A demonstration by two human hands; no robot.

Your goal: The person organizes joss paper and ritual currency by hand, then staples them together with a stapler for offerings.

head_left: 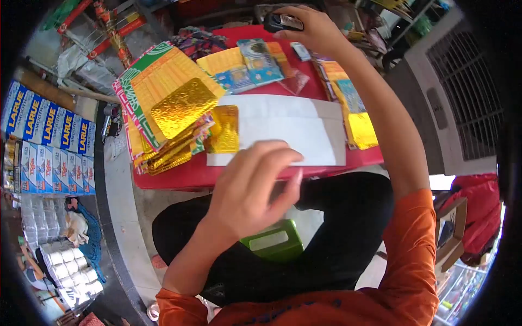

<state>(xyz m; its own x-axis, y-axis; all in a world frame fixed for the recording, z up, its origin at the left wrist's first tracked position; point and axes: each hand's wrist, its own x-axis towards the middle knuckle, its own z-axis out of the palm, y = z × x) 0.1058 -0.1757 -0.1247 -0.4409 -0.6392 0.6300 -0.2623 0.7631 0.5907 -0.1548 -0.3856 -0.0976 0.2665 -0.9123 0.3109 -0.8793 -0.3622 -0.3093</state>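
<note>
My right hand is at the far edge of the red table, its fingers wrapped round a small black object with a pale label. My left hand, slightly blurred, hovers at the table's near edge with thumb and fingers apart and nothing visible between them. Just beyond it lies a white paper sheet. One gold foil piece overlaps the sheet's left end. Left of that rises a stack of patterned papers topped with another gold foil sheet.
The red table also bears blue and yellow packets and a right-hand pile. A green box is between my legs. Drink cartons stand left; a grey vented unit stands right.
</note>
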